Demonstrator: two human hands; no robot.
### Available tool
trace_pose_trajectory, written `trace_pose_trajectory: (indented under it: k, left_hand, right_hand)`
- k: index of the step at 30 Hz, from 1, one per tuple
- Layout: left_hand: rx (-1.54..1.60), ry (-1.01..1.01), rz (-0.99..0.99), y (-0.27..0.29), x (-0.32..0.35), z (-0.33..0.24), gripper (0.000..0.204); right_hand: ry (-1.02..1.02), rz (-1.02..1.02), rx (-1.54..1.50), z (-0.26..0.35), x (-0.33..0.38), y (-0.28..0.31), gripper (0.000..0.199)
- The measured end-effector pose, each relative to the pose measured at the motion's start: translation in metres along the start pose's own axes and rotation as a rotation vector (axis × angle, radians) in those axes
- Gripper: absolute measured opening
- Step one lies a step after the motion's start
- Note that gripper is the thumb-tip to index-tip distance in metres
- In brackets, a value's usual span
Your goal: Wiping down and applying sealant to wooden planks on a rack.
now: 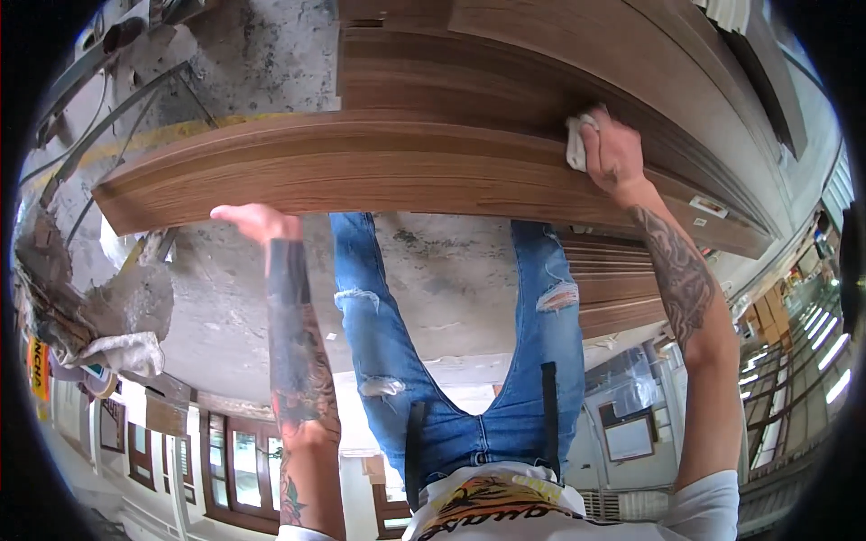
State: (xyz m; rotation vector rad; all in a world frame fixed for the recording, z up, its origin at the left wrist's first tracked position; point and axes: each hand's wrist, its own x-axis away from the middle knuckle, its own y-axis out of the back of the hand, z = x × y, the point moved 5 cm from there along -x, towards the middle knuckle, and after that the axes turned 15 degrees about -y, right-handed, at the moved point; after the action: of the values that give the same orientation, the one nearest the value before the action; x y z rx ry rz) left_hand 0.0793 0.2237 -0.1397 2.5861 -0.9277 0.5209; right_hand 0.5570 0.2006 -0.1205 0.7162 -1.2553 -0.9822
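A long brown wood-grain board (388, 176) lies crosswise in front of my legs, one end at the left and the other at the far right. My right hand (615, 149) is closed around a folded white cloth (577, 144) and holds it at the board's upper face, right of the middle. At the board's near edge, left of my legs, is my left hand (257, 221). Its thumb points left along the edge; the other fingers are hidden and the hand is slightly blurred. A metal-lined cutout (709, 207) shows near the board's right end.
More brown panels (541, 63) lie just beyond the board. A stack of brown boards (618, 279) is beneath its right part. Thin metal frame legs (144, 99) stand at the left, near a crumpled pale cloth (126, 353). Stained grey concrete floor (225, 307) lies below.
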Motion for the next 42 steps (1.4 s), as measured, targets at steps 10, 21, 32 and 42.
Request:
trace_pose_trajectory:
  k: [10,21,32,42]
  left_hand:
    - [-0.296,0.121,-0.282,0.001,0.026,0.017,0.104]
    - [-0.477,0.110,-0.432,0.035,-0.006,-0.016,0.108]
    - [-0.293,0.043,-0.451,0.036,-0.003,0.027,0.082]
    - [-0.277,0.410,-0.051,0.045,-0.006,0.009,0.093]
  right_hand:
    - [0.234,-0.095,-0.440,0.238,-0.085,-0.014,0.014]
    - [-0.100,0.257,-0.261,0.197,-0.063,-0.029,0.024]
    - [-0.088,-0.100,-0.252,0.333,-0.118,-0.012,0.025]
    - [-0.055,0.029,-0.527,0.603,-0.229,-0.028,0.031]
